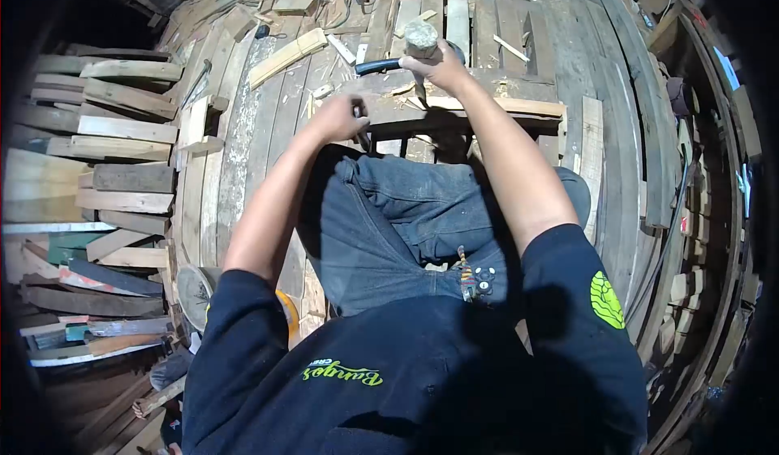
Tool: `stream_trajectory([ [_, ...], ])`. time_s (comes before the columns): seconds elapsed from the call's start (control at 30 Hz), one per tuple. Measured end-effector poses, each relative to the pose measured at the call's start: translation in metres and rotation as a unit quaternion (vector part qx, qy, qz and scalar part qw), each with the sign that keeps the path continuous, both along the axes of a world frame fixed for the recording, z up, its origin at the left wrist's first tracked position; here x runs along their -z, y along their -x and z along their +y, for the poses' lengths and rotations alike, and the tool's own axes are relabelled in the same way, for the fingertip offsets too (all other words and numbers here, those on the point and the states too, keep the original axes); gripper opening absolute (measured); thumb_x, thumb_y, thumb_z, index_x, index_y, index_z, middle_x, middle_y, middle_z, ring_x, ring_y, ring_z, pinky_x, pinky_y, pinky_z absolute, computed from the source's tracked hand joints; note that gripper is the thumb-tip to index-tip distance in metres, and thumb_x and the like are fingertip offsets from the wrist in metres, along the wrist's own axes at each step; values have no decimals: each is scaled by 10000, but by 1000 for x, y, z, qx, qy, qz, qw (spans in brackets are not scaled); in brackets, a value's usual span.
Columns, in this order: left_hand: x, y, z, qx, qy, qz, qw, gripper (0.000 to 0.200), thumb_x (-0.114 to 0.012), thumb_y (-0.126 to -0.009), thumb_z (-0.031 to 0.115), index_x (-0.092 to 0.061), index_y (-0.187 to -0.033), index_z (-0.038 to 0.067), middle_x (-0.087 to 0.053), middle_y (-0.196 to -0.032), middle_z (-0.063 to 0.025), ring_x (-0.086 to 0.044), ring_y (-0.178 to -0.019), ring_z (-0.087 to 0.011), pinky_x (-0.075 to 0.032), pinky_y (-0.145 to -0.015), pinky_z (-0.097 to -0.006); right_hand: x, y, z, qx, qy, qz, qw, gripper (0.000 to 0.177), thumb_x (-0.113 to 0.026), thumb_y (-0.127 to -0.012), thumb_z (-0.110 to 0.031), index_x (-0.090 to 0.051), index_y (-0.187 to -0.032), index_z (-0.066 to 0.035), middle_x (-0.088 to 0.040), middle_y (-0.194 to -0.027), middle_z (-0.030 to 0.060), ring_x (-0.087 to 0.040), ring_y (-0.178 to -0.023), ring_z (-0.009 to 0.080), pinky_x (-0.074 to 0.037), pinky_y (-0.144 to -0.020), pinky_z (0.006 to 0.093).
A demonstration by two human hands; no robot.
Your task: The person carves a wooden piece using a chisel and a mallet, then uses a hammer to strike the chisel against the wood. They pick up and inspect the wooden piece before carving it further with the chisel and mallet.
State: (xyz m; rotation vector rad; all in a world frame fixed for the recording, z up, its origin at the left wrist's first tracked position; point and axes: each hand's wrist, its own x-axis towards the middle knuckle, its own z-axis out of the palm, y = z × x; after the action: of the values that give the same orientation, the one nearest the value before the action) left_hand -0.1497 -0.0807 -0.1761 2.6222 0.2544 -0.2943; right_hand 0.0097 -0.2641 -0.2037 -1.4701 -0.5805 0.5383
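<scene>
The right hand point(445, 69) grips the hammer point(421, 41) near its head, likely for control. Beside the jeans point(381, 236), the left hand point(331, 121) clasps a dark tool point(363, 141), perhaps steadying it.

The right hand point(442, 70) holds a dark-handled tool with a round, pale end point(421, 39) above the wooden planks point(272, 122). The left hand point(334, 119), left of it and nearer the jeans point(422, 203), is closed around a small dark tool point(362, 137). Wood shavings and a split board point(288, 57) lie beyond the hands.
</scene>
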Motion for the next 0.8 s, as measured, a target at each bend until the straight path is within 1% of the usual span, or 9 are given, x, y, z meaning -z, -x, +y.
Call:
stream_trajectory([
  [0.03,-7,-8,-4,29,-50,36,998,230,-662,-716,173,-681,-866,-1,-674,-805,-186,-664,-766,-309,-521,-694,-379,9,-5,5,6,22,-28,999,822,-855,-665,-345,-443,-1286,3,-627,-1144,95,-590,-1046,166,-435,-955,319],
  [0.13,-21,-46,-26,196,-236,250,919,183,-618,-724,158,-704,-779,6,-691,-838,-185,-675,-708,-316,-530,-660,-391,12,4,4,26,-5,-7,1000,786,-851,-677,-323,-453,-1275,-4,-628,-1137,92,-591,-1041,163,-438,-953,318],
  [0.2,-19,-49,-46,92,-176,356,913,185,-601,-727,148,-711,-796,18,-702,-842,-153,-685,-726,-303,-537,-668,-398,0,9,-5,-7,-12,-23,1000,738,-849,-688,-288,-471,-1259,-12,-629,-1131,90,-590,-1037,156,-445,-947,317],
  [0.37,-14,-60,-73,67,-276,259,923,242,-631,-700,63,-729,-919,95,-709,-938,-114,-683,-878,-287,-541,-746,-370,32,-9,0,1,-8,-17,1000,719,-824,-715,-279,-456,-1275,-18,-630,-1132,69,-593,-1031,155,-454,-931,302],
  [0.43,-7,-65,-46,216,-314,343,859,299,-783,-654,289,-719,-789,30,-685,-738,-105,-643,-663,-249,-510,-612,-380,26,-5,-16,47,-40,6,998,515,-818,-707,-237,-573,-1112,-36,-650,-1001,43,-611,-926,149,-478,-849,309],
  [0.47,24,-74,-6,133,-177,417,882,425,-808,-651,405,-707,-770,10,-665,-695,-82,-613,-619,-248,-499,-594,-374,17,-4,-29,77,-31,21,996,424,-817,-699,-209,-615,-1034,-45,-655,-943,31,-615,-882,143,-484,-814,308],
  [0.63,-31,-24,4,113,-231,329,909,723,-758,-571,685,-691,-722,-19,-648,-685,-139,-606,-624,-265,-501,-625,-374,16,-30,-99,183,-296,165,923,100,-709,-776,-144,-636,-804,-82,-608,-729,10,-578,-680,116,-449,-662,255],
  [0.73,-42,-18,-12,112,-245,305,913,717,-743,-610,660,-705,-799,-31,-685,-777,-161,-639,-683,-280,-508,-652,-387,-2,-26,-139,253,-110,170,946,212,-760,-738,-227,-641,-793,-60,-619,-729,32,-580,-633,114,-457,-596,270],
  [0.8,-23,-32,-13,126,-238,318,909,445,-718,-741,426,-706,-815,-12,-688,-781,-148,-636,-669,-266,-501,-613,-384,0,-19,-143,195,86,147,966,270,-779,-712,-266,-642,-809,-54,-614,-724,32,-572,-629,109,-450,-594,265],
])
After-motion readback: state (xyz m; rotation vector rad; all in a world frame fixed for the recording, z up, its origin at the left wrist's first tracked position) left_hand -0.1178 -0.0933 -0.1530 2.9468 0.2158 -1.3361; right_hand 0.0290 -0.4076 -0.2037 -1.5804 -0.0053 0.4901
